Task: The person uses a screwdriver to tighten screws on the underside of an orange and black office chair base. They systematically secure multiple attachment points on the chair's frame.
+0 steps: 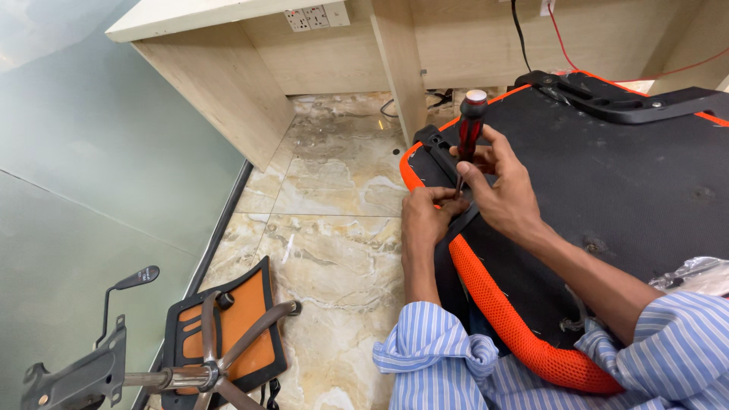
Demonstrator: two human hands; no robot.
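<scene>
- The screwdriver point(470, 129) has a red and black handle with a pale round cap on top, and a thin metal shaft that runs down from it.
- It stands nearly upright, tilted a little, over the near left corner of an upturned chair seat point(607, 190), whose underside is black fabric edged with orange mesh.
- Its tip comes down at a black bracket point(440, 152) on that corner, right between the two hands; the tip itself is hidden by the fingers.
- The right hand point(497, 190) is closed around the lower part of the handle, thumb and fingers pressed onto it, with the cap standing free above the hand.
- The left hand point(425, 212) rests on the seat edge just below, its fingertips pinched together at the shaft's lower end; what they pinch is too small to tell.
- Both forearms come out of rolled blue striped sleeves point(433, 357).
- On the marble floor point(334, 228) to the left lie an orange and black chair back point(235, 326) and a metal chair base point(114, 372), well apart from the hands.
</scene>
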